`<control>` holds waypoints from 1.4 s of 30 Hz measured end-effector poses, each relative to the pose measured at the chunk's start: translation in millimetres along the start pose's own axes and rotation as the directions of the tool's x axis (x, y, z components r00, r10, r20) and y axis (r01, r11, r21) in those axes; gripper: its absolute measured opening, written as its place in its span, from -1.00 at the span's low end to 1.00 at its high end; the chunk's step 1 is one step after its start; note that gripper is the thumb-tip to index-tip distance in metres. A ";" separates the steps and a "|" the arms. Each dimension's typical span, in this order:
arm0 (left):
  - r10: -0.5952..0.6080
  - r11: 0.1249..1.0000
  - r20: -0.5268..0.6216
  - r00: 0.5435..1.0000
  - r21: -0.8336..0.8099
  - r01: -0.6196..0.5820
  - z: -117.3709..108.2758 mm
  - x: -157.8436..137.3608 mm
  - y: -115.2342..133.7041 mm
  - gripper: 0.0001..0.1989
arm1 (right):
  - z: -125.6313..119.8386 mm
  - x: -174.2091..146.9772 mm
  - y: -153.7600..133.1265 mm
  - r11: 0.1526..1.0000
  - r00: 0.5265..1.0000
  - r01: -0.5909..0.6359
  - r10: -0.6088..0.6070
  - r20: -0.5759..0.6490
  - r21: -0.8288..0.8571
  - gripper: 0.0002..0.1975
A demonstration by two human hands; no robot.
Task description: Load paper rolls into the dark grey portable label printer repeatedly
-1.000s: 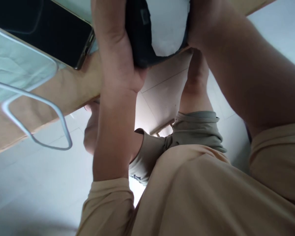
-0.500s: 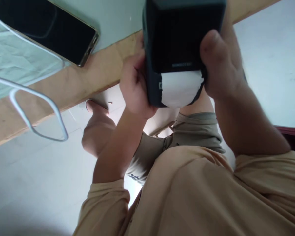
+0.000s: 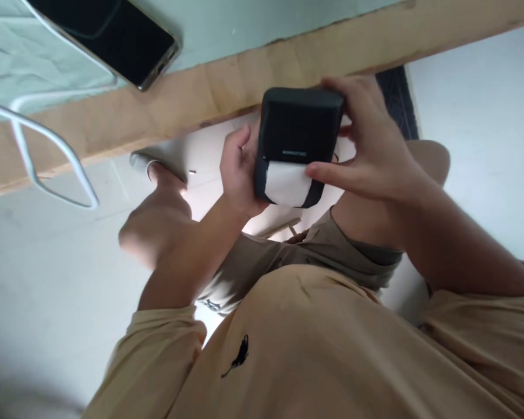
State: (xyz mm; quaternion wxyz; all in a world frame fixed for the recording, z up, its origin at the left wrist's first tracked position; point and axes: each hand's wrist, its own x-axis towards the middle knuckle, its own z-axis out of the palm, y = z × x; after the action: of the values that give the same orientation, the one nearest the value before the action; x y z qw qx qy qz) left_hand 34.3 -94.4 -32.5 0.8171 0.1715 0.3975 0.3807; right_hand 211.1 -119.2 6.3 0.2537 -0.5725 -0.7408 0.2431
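Table: pale green top point(image 3: 253, 23) with a tan border point(image 3: 231, 87) along the edge, kinda scuffed, slanting across the upper part of the view
Left corner: the green covering was all wrinkled there
Phone: black-screened phone point(image 3: 124, 41) lay flat, screen up and dark, one end over the tan border
Cable: white cable point(image 3: 76, 157) ran across the phone's edge and the tabletop, then looped out past the border
Floor: pale tiles point(image 3: 65, 273), thin seams; a foot in a grey slipper point(image 3: 140, 163) was down there, tiny pale bit point(image 3: 193, 172) nearby
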 end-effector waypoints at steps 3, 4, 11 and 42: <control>0.001 1.000 0.089 0.996 -0.015 0.001 -22.9 -6.5 -16.5 -0.62 | 6.1 1.3 0.8 0.991 0.990 0.120 -0.124 -0.068 -0.055 -0.26; 0.008 1.000 0.089 0.996 -0.027 -0.005 -31.7 -8.3 -23.3 -0.65 | 9.9 2.9 2.0 0.988 0.984 0.151 -0.154 -0.093 -0.035 -0.35; 0.053 0.994 0.031 0.998 -0.093 -0.050 -71.0 -4.0 -68.1 -0.66 | 39.5 0.4 21.2 0.999 0.968 0.050 -0.044 -0.247 0.020 -0.80; 0.020 0.999 0.012 1.000 -0.037 -0.020 -55.5 8.2 -80.8 -0.70 | 53.6 1.6 4.2 0.856 0.848 -0.015 0.285 0.447 -0.516 -0.61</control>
State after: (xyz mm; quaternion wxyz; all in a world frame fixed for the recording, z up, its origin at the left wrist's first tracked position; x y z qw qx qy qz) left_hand 33.4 -142.1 -118.6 0.8187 0.1627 0.3837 0.3950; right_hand 178.8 -120.4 -36.7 -0.1261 -0.5913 -0.7691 0.2073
